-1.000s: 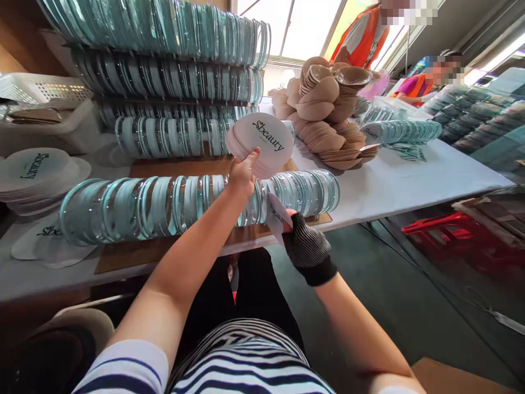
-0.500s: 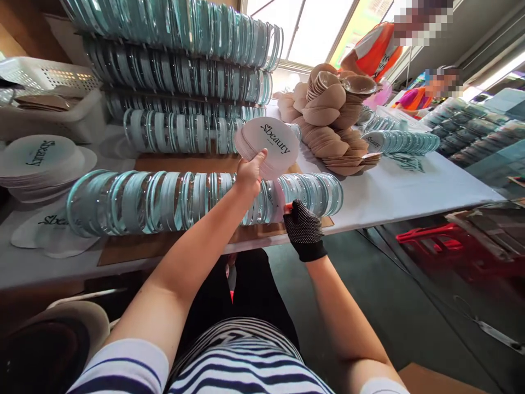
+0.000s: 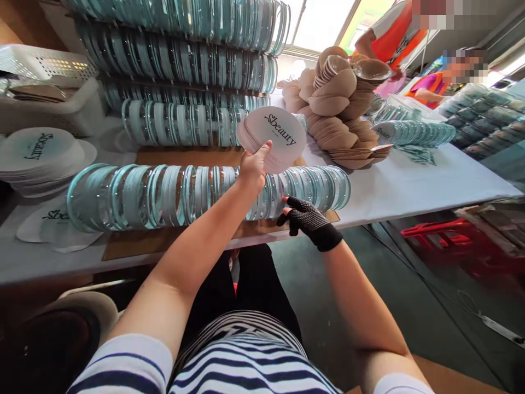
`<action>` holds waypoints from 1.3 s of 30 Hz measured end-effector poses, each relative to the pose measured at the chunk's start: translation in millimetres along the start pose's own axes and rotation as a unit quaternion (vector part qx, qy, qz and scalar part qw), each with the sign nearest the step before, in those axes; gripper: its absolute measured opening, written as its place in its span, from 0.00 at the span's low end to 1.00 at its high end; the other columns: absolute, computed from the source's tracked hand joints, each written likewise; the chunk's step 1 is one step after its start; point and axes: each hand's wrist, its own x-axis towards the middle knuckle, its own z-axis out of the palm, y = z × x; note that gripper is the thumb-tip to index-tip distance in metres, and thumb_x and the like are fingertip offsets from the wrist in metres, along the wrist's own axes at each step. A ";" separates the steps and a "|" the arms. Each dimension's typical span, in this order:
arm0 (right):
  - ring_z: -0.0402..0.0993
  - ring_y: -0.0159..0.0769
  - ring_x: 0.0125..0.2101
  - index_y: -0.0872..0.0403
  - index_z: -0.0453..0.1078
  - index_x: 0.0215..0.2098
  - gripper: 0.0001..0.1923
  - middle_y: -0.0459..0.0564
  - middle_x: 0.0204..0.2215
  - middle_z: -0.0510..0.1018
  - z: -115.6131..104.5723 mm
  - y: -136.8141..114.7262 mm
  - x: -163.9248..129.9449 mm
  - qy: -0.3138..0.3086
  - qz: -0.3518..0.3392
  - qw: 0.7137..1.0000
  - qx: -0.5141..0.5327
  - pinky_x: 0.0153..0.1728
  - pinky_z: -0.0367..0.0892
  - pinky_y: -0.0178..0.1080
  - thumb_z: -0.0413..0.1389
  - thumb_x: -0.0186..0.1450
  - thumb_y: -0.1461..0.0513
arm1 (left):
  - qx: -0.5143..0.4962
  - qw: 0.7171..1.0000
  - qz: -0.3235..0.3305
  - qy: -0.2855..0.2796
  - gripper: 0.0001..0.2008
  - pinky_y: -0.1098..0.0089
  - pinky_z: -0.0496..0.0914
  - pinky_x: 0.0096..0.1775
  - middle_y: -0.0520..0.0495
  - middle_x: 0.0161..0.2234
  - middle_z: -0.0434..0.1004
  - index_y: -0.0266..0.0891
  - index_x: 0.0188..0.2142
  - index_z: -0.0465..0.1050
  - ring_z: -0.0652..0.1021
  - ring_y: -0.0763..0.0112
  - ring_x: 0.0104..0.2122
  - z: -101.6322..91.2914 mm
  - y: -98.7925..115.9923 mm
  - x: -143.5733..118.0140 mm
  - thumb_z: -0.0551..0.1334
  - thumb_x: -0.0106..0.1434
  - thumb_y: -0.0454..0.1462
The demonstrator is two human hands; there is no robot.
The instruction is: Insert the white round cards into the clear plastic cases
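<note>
Dotted-gloved right hand [image 3: 308, 220] uncurled; left hand [image 3: 253, 167] holds round cards [image 3: 274, 134].

Your arms [image 3: 199, 241] reach forward, hands near each other.
Your bare left hand [image 3: 253, 165] grips, thumb [image 3: 263, 150] on top; your gloved right hand [image 3: 308, 219] has its fingers [image 3: 298, 204] parted, loosely bent.

Factory-like workshop: long worktable [image 3: 410, 185], many rows of round clear cases [image 3: 133, 197], orange-vested co-workers [image 3: 398, 42].

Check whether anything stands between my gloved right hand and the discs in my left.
The near row of clear pieces lies partly between the right hand and the printed discs, which the left hand holds up. Nothing else visible intervenes.
</note>
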 end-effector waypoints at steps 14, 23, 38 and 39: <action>0.61 0.28 0.16 0.56 0.71 0.32 0.24 0.45 0.18 0.70 -10.2 -25.7 11.0 0.067 -0.079 0.995 -0.015 0.21 0.62 0.32 0.43 0.69 0.49 | 0.024 0.997 0.075 -0.014 0.16 0.60 0.70 0.55 0.45 0.45 0.81 0.38 0.48 0.76 0.77 0.61 0.52 -5.7 -11.9 5.3 0.66 0.59 0.30; 0.64 0.43 0.60 0.57 0.63 0.59 0.25 0.61 0.58 0.70 -69.1 -52.0 51.7 0.368 -0.221 0.877 -0.219 0.59 0.61 0.51 0.48 0.67 0.55 | 0.064 0.991 0.112 -0.027 0.12 0.60 0.73 0.50 0.46 0.38 0.83 0.38 0.37 0.78 0.81 0.61 0.44 -10.0 -14.7 5.4 0.71 0.52 0.32; 0.79 0.45 0.43 0.60 0.70 0.52 0.26 0.63 0.42 0.80 4.5 -20.8 -62.0 0.479 -0.208 0.830 -0.197 0.41 0.75 0.42 0.53 0.64 0.51 | 0.051 0.996 0.074 -0.017 0.13 0.55 0.70 0.56 0.42 0.45 0.81 0.37 0.45 0.76 0.75 0.57 0.54 -23.5 35.7 -4.9 0.66 0.59 0.29; 0.80 0.46 0.35 0.60 0.73 0.48 0.25 0.61 0.35 0.82 15.0 -10.2 -79.9 0.429 -0.189 0.850 -0.240 0.33 0.75 0.41 0.51 0.64 0.50 | 0.042 0.997 0.060 -0.013 0.15 0.55 0.70 0.56 0.42 0.46 0.81 0.37 0.47 0.75 0.74 0.56 0.56 -23.7 38.2 -2.6 0.66 0.60 0.29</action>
